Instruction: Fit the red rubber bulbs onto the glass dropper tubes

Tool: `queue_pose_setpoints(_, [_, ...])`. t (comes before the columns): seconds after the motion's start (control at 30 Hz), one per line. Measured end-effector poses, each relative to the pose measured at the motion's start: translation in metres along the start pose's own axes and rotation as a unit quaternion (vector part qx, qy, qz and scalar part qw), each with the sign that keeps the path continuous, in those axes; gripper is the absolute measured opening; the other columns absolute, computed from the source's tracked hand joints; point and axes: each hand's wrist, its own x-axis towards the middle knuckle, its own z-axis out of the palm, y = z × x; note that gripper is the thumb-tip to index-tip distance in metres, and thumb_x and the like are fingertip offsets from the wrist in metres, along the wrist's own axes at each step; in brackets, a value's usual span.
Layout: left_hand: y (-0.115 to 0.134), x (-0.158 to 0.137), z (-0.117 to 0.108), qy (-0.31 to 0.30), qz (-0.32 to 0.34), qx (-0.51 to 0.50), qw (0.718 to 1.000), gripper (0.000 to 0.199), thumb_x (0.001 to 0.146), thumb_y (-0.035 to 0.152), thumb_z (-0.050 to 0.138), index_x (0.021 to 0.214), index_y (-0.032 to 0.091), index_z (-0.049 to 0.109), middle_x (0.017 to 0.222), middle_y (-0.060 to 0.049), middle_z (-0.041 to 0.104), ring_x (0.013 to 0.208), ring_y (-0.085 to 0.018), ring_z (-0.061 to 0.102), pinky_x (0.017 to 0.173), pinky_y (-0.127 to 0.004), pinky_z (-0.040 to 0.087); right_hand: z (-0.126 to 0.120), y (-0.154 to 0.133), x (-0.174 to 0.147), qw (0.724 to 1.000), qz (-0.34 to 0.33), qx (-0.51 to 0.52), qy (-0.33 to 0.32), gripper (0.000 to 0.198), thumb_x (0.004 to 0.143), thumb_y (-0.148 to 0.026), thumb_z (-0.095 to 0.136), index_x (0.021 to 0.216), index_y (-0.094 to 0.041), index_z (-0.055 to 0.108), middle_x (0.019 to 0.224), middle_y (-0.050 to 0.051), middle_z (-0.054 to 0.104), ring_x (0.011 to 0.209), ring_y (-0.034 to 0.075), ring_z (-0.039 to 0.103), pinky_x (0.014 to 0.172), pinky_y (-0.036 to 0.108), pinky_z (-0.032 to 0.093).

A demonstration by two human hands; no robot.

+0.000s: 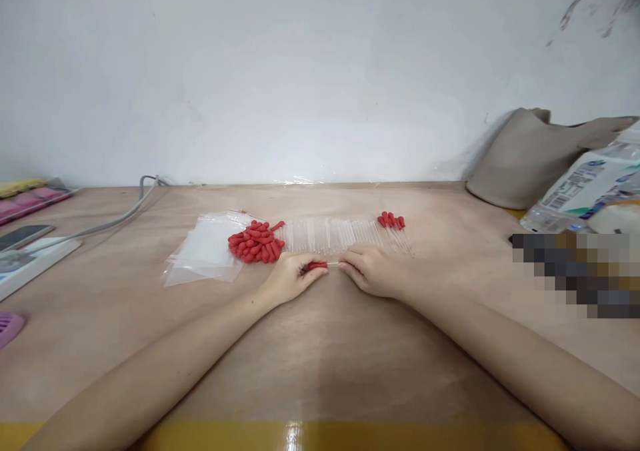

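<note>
At a brown-topped table (320, 351) edged nearest the camera by a yellow strip (225, 436), a person works bare-armed, both hands meeting near the middle. Off to the left lies part of a purple, slotted item (9, 329). The left hand (293, 274) has thumb and fingers closed around a red bulb (318, 265), its end showing past the fingertips. The right hand (367, 270) pinches a thin clear tube (333, 264) between thumb and fingers, the tube bridging the gap toward the bulb; how far it sits inside cannot be told.

Just beyond the left hand is a heap of red bulbs (255, 243), touching a fanned stack of clear bags (205, 248). Loose tubes (325, 234) lie side by side in a row behind the hands; to their right, a small group of droppers (391, 220) have bulbs already fitted. At far left are a white case (45, 258), a dark slab (23, 238) and a grey cable (115, 221) reaching the wall (320, 78). At right, a clear bottle (595, 178) lies tilted, its white label (575, 183) bearing blue and green marks and a dark printed block, the lettering too small to read. Behind it leans a taupe object (525, 158).
</note>
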Motion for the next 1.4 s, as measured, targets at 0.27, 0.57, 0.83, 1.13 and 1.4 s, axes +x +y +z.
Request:
queue_pose_setpoints(0.27, [-0.002, -0.002, -0.003, 0.038, -0.013, 0.049, 0.998, 0.043, 0.079, 0.025, 0.055, 0.12, 0.02, 0.043, 0.099, -0.006, 0.052, 0.075, -0.014, 0.053, 0.062, -0.026, 0.049, -0.021, 0.029, 0.002, 0.978, 0.186, 0.014, 0.09, 0.023, 0.083, -0.024, 0.045, 0.07, -0.015, 0.062, 0.073, 0.006, 0.058, 0.066, 0.014, 0.051, 0.06, 0.024, 0.036])
queue_pose_setpoints(0.57, [-0.004, -0.002, -0.002, -0.011, -0.008, 0.041, 0.999, 0.029, 0.081, 0.023, 0.051, 0.109, 0.021, 0.051, 0.099, -0.005, 0.049, 0.069, -0.012, 0.051, 0.066, -0.028, 0.048, -0.039, 0.092, -0.021, 0.858, 0.505, -0.038, 0.084, 0.025, 0.071, -0.038, 0.051, 0.055, -0.018, 0.055, 0.058, 0.004, 0.058, 0.058, 0.016, 0.052, 0.05, 0.025, 0.032])
queue_pose_setpoints(0.83, [-0.003, -0.002, -0.002, -0.018, -0.011, 0.033, 0.999, 0.023, 0.081, 0.022, 0.051, 0.103, 0.02, 0.054, 0.097, -0.005, 0.05, 0.066, -0.011, 0.05, 0.065, -0.027, 0.047, -0.031, 0.08, -0.02, 0.853, 0.521, -0.028, 0.015, 0.03, 0.075, -0.042, 0.048, 0.056, -0.018, 0.053, 0.059, 0.006, 0.056, 0.059, 0.018, 0.052, 0.052, 0.027, 0.033])
queue_pose_setpoints(1.13, [-0.003, -0.002, -0.001, -0.017, -0.002, 0.033, 0.999, 0.021, 0.081, 0.022, 0.051, 0.101, 0.019, 0.055, 0.097, -0.005, 0.051, 0.066, -0.011, 0.05, 0.064, -0.027, 0.047, -0.029, 0.082, -0.022, 0.851, 0.522, -0.045, 0.025, 0.033, 0.072, -0.049, 0.049, 0.059, -0.019, 0.055, 0.063, 0.006, 0.058, 0.06, 0.019, 0.054, 0.053, 0.027, 0.033])
queue_pose_setpoints(1.4, [-0.003, -0.001, -0.001, -0.024, 0.0, 0.04, 0.999, 0.018, 0.081, 0.022, 0.05, 0.098, 0.019, 0.057, 0.097, -0.005, 0.051, 0.066, -0.011, 0.05, 0.064, -0.027, 0.047, -0.016, 0.067, -0.006, 0.889, 0.453, -0.069, 0.018, 0.026, 0.073, -0.041, 0.048, 0.068, -0.02, 0.063, 0.072, 0.007, 0.063, 0.07, 0.023, 0.058, 0.058, 0.03, 0.037])
